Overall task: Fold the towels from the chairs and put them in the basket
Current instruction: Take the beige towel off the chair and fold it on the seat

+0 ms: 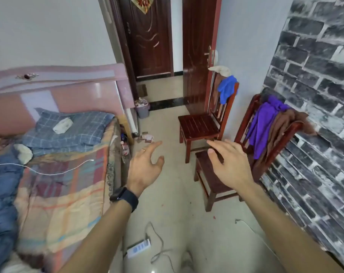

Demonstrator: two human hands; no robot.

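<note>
While both arms reach forward over the floor, the left hand (pixel 145 166) (a ring on one finger, a black watch (pixel 125 196) at the wrist) has its fingers spread and loose, holding nothing. The right hand (pixel 230 164) is likewise splayed and empty, hovering before the near chair (pixel 208 180). A purple towel (pixel 265 123) and a brown towel (pixel 285 129) drape over that chair's back. A blue towel (pixel 227 88) and a pale towel (pixel 221 70) hang on the far chair (pixel 198 126).
</note>
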